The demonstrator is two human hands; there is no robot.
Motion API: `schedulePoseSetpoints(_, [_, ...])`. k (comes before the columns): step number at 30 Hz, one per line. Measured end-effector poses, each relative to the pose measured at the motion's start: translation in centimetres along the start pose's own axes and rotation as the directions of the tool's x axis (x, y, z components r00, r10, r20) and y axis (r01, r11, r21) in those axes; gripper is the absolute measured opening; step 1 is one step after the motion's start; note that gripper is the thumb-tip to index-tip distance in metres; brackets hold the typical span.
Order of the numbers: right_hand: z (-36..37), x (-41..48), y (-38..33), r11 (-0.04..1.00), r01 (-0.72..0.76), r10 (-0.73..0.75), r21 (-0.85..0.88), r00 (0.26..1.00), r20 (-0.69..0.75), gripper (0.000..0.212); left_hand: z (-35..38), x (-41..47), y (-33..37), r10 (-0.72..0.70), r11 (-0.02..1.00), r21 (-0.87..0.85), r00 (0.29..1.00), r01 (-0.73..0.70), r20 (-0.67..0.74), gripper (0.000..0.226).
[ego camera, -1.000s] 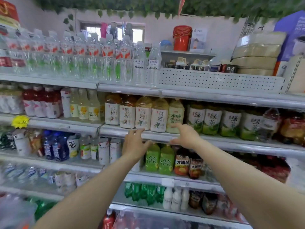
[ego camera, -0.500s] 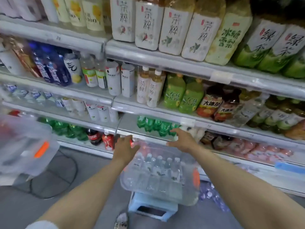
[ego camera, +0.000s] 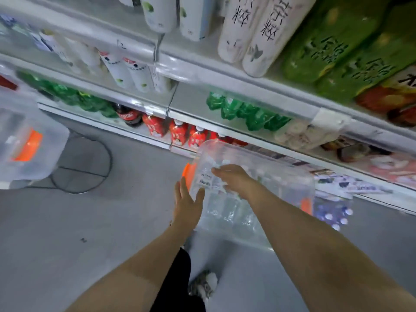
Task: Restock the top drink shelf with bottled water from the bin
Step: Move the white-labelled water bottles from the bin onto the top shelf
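Reaching down into the clear bin (ego camera: 292, 176), the right hand (ego camera: 234, 180) lies over a water bottle (ego camera: 206, 180) near the bin's left end. Its fingers curve down onto the bottle. Blur and the hidden thumb make it impossible to tell whether the grasp has closed. More water bottles (ego camera: 227, 210) stand packed inside the bin, below that hand. The left hand (ego camera: 188, 203) is released, with straight, spread fingers just outside the bin's left wall, below its orange latch (ego camera: 188, 173); contact with the wall cannot be made out. The bin sits low in front of the bottom shelf (ego camera: 258, 145), on which red bottles (ego camera: 177, 134) stand just behind the bin's left corner. A shelf above the bin holds green bottles (ego camera: 245, 113). Far left of the bin hangs a second clear container (ego camera: 22, 143) with an orange patch. Between that container and the bin, a round wire base (ego camera: 83, 165) rests on the grey floor (ego camera: 90, 233).
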State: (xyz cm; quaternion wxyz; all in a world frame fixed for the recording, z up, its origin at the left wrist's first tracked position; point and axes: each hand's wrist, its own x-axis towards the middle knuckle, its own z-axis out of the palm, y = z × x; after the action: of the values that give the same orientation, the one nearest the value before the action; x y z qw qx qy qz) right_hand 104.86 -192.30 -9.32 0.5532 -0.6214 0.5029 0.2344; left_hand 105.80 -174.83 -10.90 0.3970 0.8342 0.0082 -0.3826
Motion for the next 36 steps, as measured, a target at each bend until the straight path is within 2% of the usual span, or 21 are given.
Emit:
schedulePoseSetpoints(4, [1.0,3.8,-0.5,1.0,-0.027,0.027,0.003,0.999,0.042,0.07,0.9,0.3,-0.7,0.01,0.999,0.051,0.998,-0.007,-0.055,0.072])
schedulePoseSetpoints(10, [2.0,6.4,-1.4,0.995,-0.1,0.098,0.02,0.991,0.095,0.075,0.9,0.4,-1.1,0.0,0.996,0.093,1.0,0.002,-0.021,0.074])
schedulePoseSetpoints(17, [1.2,7.0,-1.5,0.99,-0.137,0.127,0.044,0.975,0.184,0.065,0.8,0.5,-1.3,-0.021,0.994,0.107,1.0,0.02,0.008,0.074])
schedulePoseSetpoints(22, [0.3,7.9,-1.1,0.987,-0.13,0.14,-0.096,0.984,0.114,0.067,0.8,0.4,-1.2,-0.023,0.996,0.091,1.0,0.021,0.018,0.078])
schedulePoseSetpoints(26, [1.1,7.4,-0.6,0.99,-0.101,0.105,-0.102,0.994,0.032,0.063,0.6,0.3,-1.1,-0.014,0.997,0.073,1.0,0.012,0.025,0.083])
schedulePoseSetpoints(29, [1.3,6.6,-0.2,0.997,-0.081,0.081,-0.01,0.996,0.023,0.059,0.6,0.3,-1.2,-0.012,0.996,0.091,0.999,0.01,0.031,0.08])
schedulePoseSetpoints(32, [2.0,5.9,-0.1,0.988,-0.041,0.029,0.15,0.997,0.077,0.058,0.8,0.4,-1.3,-0.005,0.996,0.093,1.0,0.004,0.015,0.078])
schedulePoseSetpoints(36, [2.7,4.9,-0.1,0.968,-0.066,0.053,0.244,0.997,0.061,0.053,1.0,0.4,-1.3,0.005,0.993,0.116,1.0,-0.003,-0.019,0.082])
